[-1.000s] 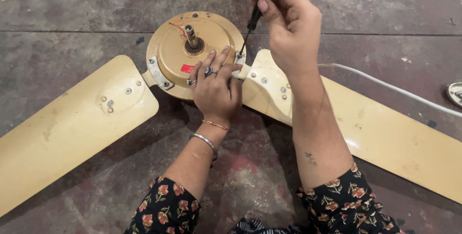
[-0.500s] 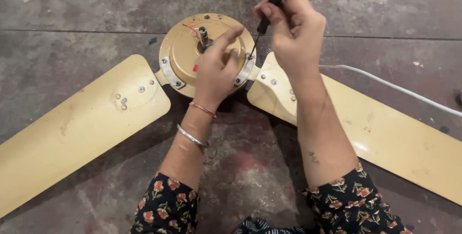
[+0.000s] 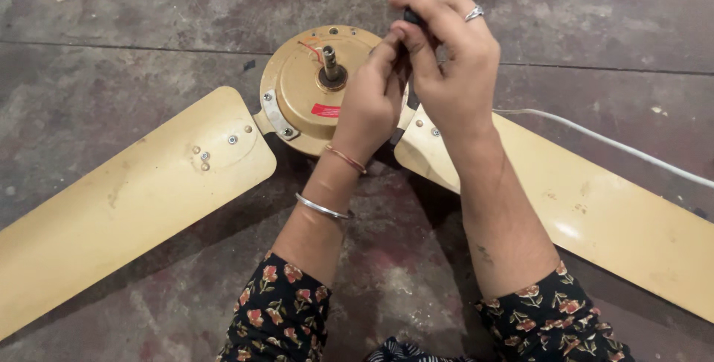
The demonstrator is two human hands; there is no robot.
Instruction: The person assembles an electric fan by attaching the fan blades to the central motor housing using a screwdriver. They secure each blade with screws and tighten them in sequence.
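Note:
A cream ceiling fan lies on the floor, its round gold motor housing [image 3: 301, 83] facing up with a short shaft [image 3: 329, 63] and a red label. My right hand [image 3: 450, 64] is shut on the black handle of a screwdriver [image 3: 410, 15] at the housing's right rim; its shaft and tip are hidden behind my hands. My left hand [image 3: 372, 109] is raised beside it, fingertips pinched at the screwdriver just below the handle. Blades stretch left [image 3: 126, 198] and right [image 3: 595, 213].
A white cable [image 3: 595, 135] runs across the stained concrete floor [image 3: 149, 20] from behind my right hand to the right edge. Metal blade brackets with screws sit on the housing's left side [image 3: 274, 115].
My left hand has lifted off the motor housing and moved right to pinch the screwdriver beside my right hand. The view has shifted, so the fan sits slightly further right.

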